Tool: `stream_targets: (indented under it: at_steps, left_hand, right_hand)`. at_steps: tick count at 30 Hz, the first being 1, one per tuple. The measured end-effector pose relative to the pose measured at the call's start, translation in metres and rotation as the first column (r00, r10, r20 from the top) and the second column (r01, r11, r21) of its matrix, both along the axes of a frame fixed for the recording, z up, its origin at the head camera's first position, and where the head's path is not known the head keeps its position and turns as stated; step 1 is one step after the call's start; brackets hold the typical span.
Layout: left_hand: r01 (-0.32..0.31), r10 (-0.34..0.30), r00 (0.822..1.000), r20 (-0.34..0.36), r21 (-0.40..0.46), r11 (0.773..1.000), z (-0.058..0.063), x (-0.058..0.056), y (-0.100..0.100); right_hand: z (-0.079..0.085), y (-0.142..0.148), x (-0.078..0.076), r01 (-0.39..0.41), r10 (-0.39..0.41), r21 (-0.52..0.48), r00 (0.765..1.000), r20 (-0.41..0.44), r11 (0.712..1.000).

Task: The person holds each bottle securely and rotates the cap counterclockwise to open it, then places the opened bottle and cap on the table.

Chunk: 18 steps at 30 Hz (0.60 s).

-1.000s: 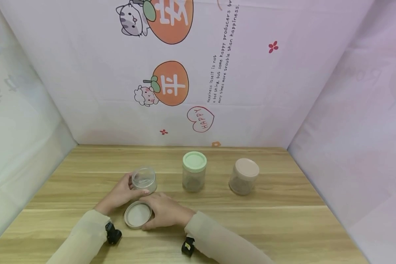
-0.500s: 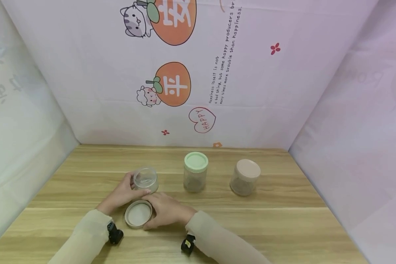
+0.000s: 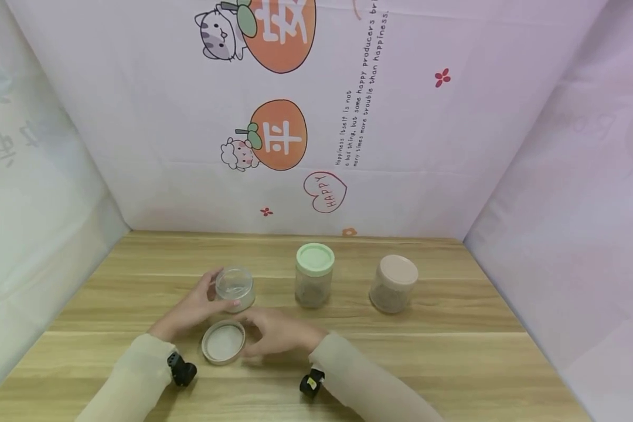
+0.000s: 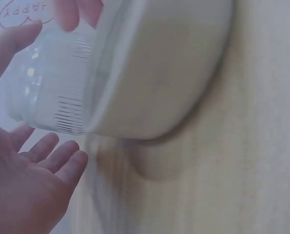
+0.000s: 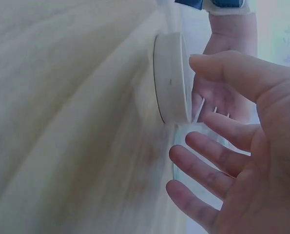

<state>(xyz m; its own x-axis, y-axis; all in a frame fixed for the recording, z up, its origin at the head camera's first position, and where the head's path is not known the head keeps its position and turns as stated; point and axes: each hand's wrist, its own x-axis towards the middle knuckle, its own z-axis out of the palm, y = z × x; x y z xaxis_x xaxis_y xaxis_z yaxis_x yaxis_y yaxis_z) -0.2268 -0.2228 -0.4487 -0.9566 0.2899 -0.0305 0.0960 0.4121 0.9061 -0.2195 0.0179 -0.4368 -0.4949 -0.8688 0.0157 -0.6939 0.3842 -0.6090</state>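
Since half a second ago, the right hand (image 3: pixel 279 333) has slid back a bit from the white lid (image 3: pixel 223 343). Its fingers are spread and a little bent, and they hold nothing, with a small gap between them and the lid. That lid lies flat on the wooden table (image 3: pixel 427 363). Just past the lid stands a clear jar (image 3: pixel 235 294), upright. The left hand (image 3: pixel 192 306) is around the jar, with its thumb in front and its fingers loose. I can't tell if it touches the glass. To the right of the lid, farther back, stands a green-topped jar (image 3: pixel 315 282). Well to the right of the lid is a pink-topped jar (image 3: pixel 394 284).
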Motion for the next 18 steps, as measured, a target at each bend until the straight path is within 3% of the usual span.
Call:
stream_targets:
  at_steps: [4, 7, 11, 18]
  left_hand:
    - [0.000, 0.000, 1.000, -0.023, -0.031, 1.000, 0.009, 0.002, 0.000]
    - [-0.030, 0.027, 0.999, -0.045, -0.045, 0.999, 0.014, 0.001, 0.001]
    - [-0.072, 0.068, 0.993, -0.100, -0.036, 0.997, 0.020, -0.001, 0.004]
    - [-0.109, 0.108, 0.971, -0.215, 0.010, 0.994, 0.034, -0.001, 0.014]
  right_hand:
    - [0.006, 0.007, 0.001, 0.073, -0.074, 0.035, 0.997, 0.011, 0.997]
    - [0.012, 0.012, 0.000, 0.100, -0.098, 0.023, 0.994, -0.048, 0.995]
    - [0.021, 0.019, -0.004, 0.164, -0.169, -0.041, 0.973, -0.156, 0.986]
    - [0.039, 0.029, -0.009, 0.215, -0.253, -0.182, 0.941, -0.223, 0.960]
